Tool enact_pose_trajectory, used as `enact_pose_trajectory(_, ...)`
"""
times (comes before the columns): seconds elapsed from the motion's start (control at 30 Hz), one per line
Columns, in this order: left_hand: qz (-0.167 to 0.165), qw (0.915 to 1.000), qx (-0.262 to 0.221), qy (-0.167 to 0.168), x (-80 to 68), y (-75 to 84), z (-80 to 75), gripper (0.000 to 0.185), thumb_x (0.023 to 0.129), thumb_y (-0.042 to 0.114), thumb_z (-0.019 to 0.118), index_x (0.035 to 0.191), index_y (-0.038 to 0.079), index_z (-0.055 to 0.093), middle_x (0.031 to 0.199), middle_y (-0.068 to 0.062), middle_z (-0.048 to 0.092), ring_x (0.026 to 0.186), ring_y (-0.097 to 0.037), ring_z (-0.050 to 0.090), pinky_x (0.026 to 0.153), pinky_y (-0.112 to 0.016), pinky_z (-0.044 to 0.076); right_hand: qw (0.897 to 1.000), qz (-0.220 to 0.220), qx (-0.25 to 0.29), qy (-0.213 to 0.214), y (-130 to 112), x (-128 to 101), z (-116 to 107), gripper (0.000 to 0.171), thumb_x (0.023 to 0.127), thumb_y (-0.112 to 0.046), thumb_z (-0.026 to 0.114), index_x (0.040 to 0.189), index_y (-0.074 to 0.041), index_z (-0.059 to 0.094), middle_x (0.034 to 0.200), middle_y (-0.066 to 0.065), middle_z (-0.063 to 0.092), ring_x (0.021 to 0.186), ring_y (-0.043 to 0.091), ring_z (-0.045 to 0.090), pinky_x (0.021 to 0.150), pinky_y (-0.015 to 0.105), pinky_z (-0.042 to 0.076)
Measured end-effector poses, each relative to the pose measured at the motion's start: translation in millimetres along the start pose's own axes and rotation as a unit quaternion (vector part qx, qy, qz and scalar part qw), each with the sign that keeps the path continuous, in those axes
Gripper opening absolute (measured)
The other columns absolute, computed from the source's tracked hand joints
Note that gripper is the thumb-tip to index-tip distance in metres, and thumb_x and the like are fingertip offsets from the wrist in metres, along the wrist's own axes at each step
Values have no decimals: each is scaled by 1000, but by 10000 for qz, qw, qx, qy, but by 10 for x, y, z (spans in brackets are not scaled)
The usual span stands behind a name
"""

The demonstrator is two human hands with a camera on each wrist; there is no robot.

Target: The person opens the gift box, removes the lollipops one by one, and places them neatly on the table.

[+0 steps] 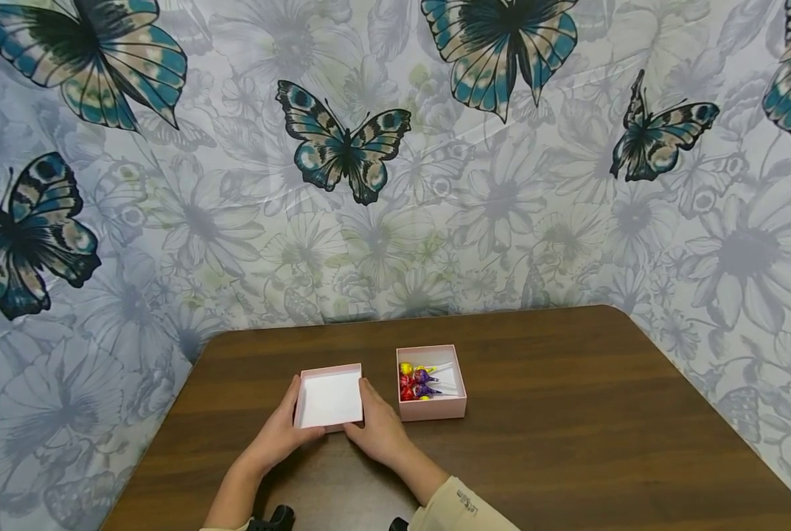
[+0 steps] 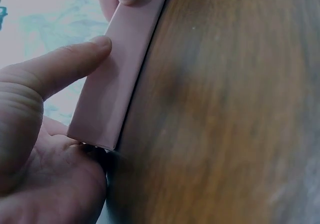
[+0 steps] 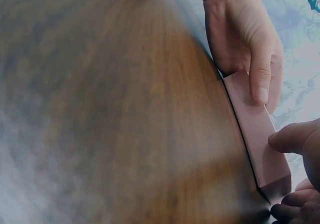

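Both hands hold a shallow pink box lid (image 1: 329, 397), its white inside facing up. My left hand (image 1: 280, 426) grips its left side, the thumb on the near wall. At the right side my right hand (image 1: 382, 428) grips it the same way, thumb on the near corner. In the left wrist view the pink wall (image 2: 117, 74) stands just above the wood. Right of the lid sits an open pink box (image 1: 433, 410) with several wrapped lollipops (image 1: 416, 382) in red, purple and yellow, their white sticks pointing right.
A brown wooden table (image 1: 568, 413) with rounded far corners carries the box. Behind it hangs a pale floral cloth (image 1: 501, 221) printed with large teal and black butterflies (image 1: 347, 147).
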State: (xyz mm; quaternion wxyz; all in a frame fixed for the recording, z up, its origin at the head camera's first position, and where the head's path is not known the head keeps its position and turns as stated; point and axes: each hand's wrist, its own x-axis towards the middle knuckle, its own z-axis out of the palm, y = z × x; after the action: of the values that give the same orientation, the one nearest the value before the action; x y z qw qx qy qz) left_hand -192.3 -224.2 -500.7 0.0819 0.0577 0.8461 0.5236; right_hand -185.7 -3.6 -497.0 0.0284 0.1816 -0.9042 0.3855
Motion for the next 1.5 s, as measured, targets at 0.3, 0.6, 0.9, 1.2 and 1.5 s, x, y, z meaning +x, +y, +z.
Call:
enact_pose_trajectory(0.3,-134,9999,56,39,-25,39,-15,114,84,24,80,160,6,-3,168,-22,-2,152,-44,14,118,-60,26,9997,-12,252,65,-3,-5,-18,82,86,-21,76,151,5,34,153,26,42,140,40,46,113,53,41)
enact_pose_trajectory(0.6,-309,9994,93,131,5,88,-13,107,88,25,76,161,5,0,168,-21,1,154,-43,10,121,-63,17,9991,58,388,-142,-20,-35,-51,79,87,-21,75,151,2,34,153,25,43,139,39,47,113,53,41)
enact_pose_trajectory(0.9,-247,9994,156,161,13,145,-29,102,92,24,70,160,5,-4,169,-18,-4,155,-41,0,123,-63,11,9990,-103,438,-49,5,-14,-107,76,88,-20,73,151,0,36,155,24,41,141,38,45,114,53,41)
enact_pose_trajectory(1.2,452,9970,414,472,54,372,13,92,98,28,63,162,13,-2,170,-13,-3,156,-39,0,121,-66,11,9971,-532,538,-60,-143,-29,-472,75,91,-23,70,155,-9,34,163,13,32,146,31,40,117,51,38)
enact_pose_trajectory(1.5,1218,9887,-476,738,114,777,31,76,101,24,59,161,16,13,169,-7,15,155,-32,17,121,-48,21,9888,-828,1011,727,-75,11,-1107,72,91,-17,68,155,-15,36,159,11,40,144,32,42,115,55,38)
